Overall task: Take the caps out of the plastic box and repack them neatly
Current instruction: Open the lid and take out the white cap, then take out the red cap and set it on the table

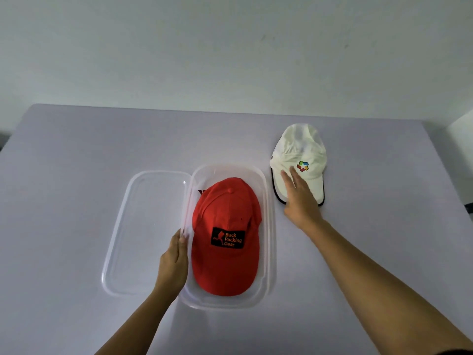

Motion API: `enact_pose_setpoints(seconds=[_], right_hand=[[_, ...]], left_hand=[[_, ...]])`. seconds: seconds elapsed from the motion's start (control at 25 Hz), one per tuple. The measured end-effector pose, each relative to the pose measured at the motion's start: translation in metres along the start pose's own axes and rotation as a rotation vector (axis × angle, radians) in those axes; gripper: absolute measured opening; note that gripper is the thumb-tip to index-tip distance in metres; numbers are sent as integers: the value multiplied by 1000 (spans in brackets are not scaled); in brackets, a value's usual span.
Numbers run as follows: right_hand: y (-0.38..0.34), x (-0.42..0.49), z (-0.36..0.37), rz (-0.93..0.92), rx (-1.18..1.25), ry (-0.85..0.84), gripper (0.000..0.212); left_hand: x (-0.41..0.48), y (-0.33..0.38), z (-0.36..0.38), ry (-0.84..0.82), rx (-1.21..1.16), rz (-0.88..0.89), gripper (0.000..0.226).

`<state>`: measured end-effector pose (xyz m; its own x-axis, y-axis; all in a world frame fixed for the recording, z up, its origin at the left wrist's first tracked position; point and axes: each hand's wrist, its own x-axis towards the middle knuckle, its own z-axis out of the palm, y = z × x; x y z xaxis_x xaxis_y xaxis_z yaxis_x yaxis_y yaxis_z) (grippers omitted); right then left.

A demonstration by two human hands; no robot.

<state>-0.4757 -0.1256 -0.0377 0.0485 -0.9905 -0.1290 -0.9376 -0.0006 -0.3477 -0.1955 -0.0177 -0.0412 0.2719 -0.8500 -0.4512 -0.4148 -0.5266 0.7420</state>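
While the red cap (226,213) lies boxed, step in hand: probably the unpacking half, with one cap out and one in. It could equally be the start of repacking.
Right hand (299,198): released, fingers straight and spread, resting flat on the white cap's peak.
Left hand (174,265): released, fingers straight against the box's left rim, likely steadying it.
White cap (302,147): on the worktop (76,162) just right of the box, peak toward the person.
Plastic box (271,226): clear, oblong and uncovered. It holds the red cap, peak nearest the person. A scrap of red shows beside the crown; I cannot tell what it is.
Lid (143,226): clear, flat on the worktop against the box's left side, holding nothing.
Next move: if unpacking, lift the red cap out by its peak while the left hand steadies the light box.
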Motion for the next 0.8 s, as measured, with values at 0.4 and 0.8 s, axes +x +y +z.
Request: enact_pose_setpoints(seconds=[0.4, 0.8], right_hand=[[-114, -112, 53, -339, -180, -544, 98], [-123, -122, 23, -225, 90, -125, 78]], left_hand=[[-4, 7, -6, -28, -45, 23, 45], [-4, 22, -19, 228, -113, 19, 40]])
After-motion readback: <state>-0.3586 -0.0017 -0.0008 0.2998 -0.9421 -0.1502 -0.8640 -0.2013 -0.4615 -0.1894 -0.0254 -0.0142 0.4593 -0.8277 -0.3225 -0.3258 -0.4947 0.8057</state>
